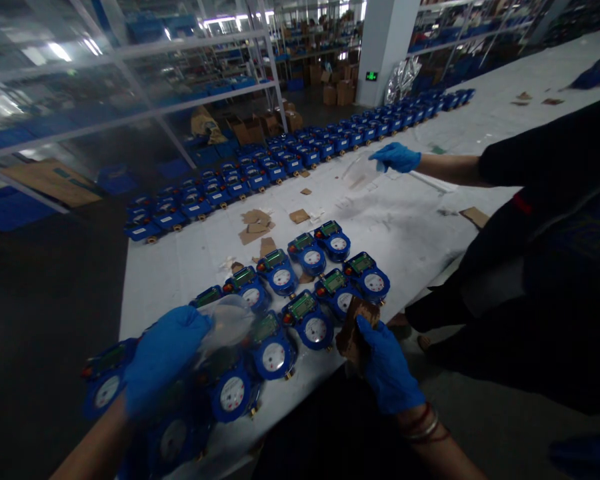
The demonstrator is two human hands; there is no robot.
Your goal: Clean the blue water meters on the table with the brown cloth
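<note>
Several blue water meters [310,323] with white dials and green displays lie in two rows on a white table [410,227]. My left hand [163,357], in a blue glove, holds a clear plastic bag [227,323] over the nearest meters. My right hand [387,370], also gloved in blue, grips a brown piece of cardboard [355,327] at the table's near edge, just right of the meter rows.
A co-worker in dark clothes stands at right, a blue-gloved hand [395,157] holding a clear bag over the table. A long row of more blue meters [300,157] lines the far edge. Cardboard scraps [255,223] lie mid-table. Shelving and boxes stand behind.
</note>
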